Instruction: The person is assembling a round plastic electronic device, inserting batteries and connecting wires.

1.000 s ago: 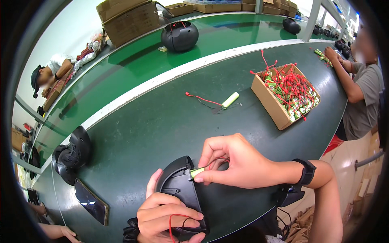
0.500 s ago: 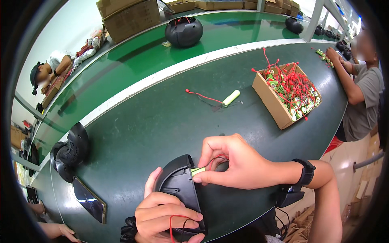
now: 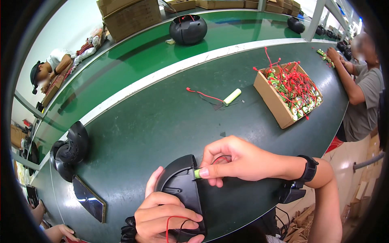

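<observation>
Bright, even indoor light; shadows soft. Green belt (image 3: 137,52), upper middle: glossy, streaked with dark reflections. Dull sheen on dark tabletop (image 3: 133,129). Glint on phone (image 3: 90,204), lower left. White glare, far upper right. Straight edges bow toward black fisheye rim. Left hand (image 3: 168,212) and right hand (image 3: 239,162) fairly crisp, lower centre.

I hold a curved black shell (image 3: 184,185), inside toward me, and a green battery (image 3: 197,173) at its right edge.
</observation>
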A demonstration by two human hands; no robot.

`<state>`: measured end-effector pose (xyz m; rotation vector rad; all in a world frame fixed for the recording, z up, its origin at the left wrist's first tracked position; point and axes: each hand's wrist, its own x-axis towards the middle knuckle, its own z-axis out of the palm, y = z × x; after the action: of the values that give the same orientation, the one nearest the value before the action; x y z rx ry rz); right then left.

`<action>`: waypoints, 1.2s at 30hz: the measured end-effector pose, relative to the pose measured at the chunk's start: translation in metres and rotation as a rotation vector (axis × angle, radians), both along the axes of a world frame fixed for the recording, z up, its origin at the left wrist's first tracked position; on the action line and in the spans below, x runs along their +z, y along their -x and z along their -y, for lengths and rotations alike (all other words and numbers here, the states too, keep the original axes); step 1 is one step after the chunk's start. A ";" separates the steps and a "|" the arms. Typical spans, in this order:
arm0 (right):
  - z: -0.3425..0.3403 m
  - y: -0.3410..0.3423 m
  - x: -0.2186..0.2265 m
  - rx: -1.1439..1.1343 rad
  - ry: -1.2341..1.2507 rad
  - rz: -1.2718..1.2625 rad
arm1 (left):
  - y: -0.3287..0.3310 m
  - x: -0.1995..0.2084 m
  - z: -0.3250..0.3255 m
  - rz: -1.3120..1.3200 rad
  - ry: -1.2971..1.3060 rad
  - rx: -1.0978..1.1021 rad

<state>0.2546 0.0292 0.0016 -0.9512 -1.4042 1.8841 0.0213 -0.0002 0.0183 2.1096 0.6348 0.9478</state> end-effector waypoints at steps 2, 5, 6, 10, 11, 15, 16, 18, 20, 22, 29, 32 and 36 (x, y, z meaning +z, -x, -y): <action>0.000 -0.001 -0.001 -0.010 0.111 -0.026 | -0.001 0.001 0.000 -0.013 0.003 -0.005; 0.008 0.007 0.019 -0.089 -0.379 0.319 | -0.005 0.014 0.001 0.010 -0.090 -0.004; 0.011 0.006 0.021 -0.115 -0.555 0.431 | -0.005 0.012 0.001 0.009 -0.089 -0.009; 0.012 0.004 0.021 -0.136 -0.616 0.470 | -0.005 0.013 0.000 -0.008 -0.087 -0.011; 0.009 0.004 0.019 -0.108 -0.453 0.355 | -0.007 0.016 0.000 0.010 -0.074 -0.006; 0.003 0.005 0.000 -0.046 -0.003 -0.008 | -0.006 0.017 0.002 -0.004 -0.078 -0.019; 0.002 0.005 -0.001 -0.050 0.001 -0.011 | -0.006 0.017 0.002 -0.013 -0.067 -0.021; 0.000 0.004 -0.004 -0.017 0.312 -0.097 | -0.006 0.018 -0.001 -0.045 -0.107 -0.035; 0.000 0.004 0.001 -0.007 0.226 -0.049 | -0.004 0.018 0.002 -0.093 -0.078 -0.032; 0.003 0.006 0.000 -0.016 0.142 -0.044 | -0.002 0.022 0.001 -0.168 -0.078 -0.050; 0.002 0.004 0.000 -0.021 0.063 -0.026 | -0.006 0.019 0.006 -0.129 -0.122 -0.025; 0.006 0.005 -0.001 -0.077 -0.051 -0.007 | -0.010 0.015 0.002 -0.082 -0.252 -0.111; 0.003 0.006 -0.002 0.011 0.312 -0.178 | -0.010 0.014 0.001 -0.068 -0.239 -0.138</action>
<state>0.2490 0.0264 0.0000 -0.8919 -1.0334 2.1791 0.0315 -0.0010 0.0319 2.3713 0.4190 0.9157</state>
